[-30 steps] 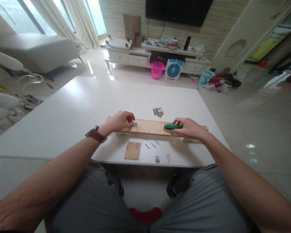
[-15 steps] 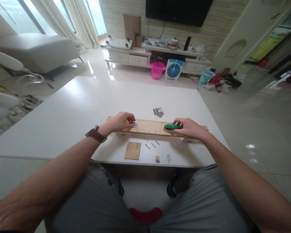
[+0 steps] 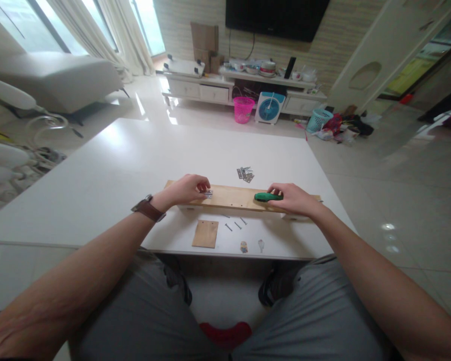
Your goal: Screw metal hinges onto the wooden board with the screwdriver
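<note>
A long wooden board (image 3: 233, 196) lies across white supports on the white table. Over its left part, my left hand (image 3: 190, 188) is closed with its fingertips on a small metal hinge (image 3: 209, 193), partly covered by the fingers. My right hand (image 3: 291, 197) grips the green handle of a screwdriver (image 3: 265, 197), which rests along the right part of the board; a metal tip seems to show past the hand at the board's right end. Two small holes show near the board's front edge. Several screws (image 3: 238, 225) lie on the table in front of it.
Behind the board lies a pile of hinges and screws (image 3: 245, 174). Nearer me are a small square wood piece (image 3: 205, 234) with two holes, a cartoon figure sticker (image 3: 244, 246) and a pale key-shaped mark (image 3: 261, 245). The table's front edge (image 3: 225, 254) is by my knees.
</note>
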Tool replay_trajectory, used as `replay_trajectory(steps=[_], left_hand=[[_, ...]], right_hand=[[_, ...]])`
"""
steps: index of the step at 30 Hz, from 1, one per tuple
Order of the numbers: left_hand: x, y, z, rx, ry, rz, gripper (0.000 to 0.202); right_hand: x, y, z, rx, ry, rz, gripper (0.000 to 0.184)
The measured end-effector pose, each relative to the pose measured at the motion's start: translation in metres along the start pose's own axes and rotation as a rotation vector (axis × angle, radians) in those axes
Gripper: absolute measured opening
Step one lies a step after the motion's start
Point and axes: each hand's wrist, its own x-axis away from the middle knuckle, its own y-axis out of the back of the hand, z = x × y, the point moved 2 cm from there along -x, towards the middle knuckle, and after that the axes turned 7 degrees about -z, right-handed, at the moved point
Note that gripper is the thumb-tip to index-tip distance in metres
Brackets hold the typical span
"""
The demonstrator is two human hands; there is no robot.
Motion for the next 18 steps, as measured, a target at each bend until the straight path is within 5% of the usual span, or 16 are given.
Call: replay_trajectory(steps=[18], left_hand=[[0.0008,-0.0007,-0.0039,-0.019,0.032,0.022,0.023]], right_hand=[[-0.0013,-0.002,-0.0007,0.002,-0.013,0.018,0.022]])
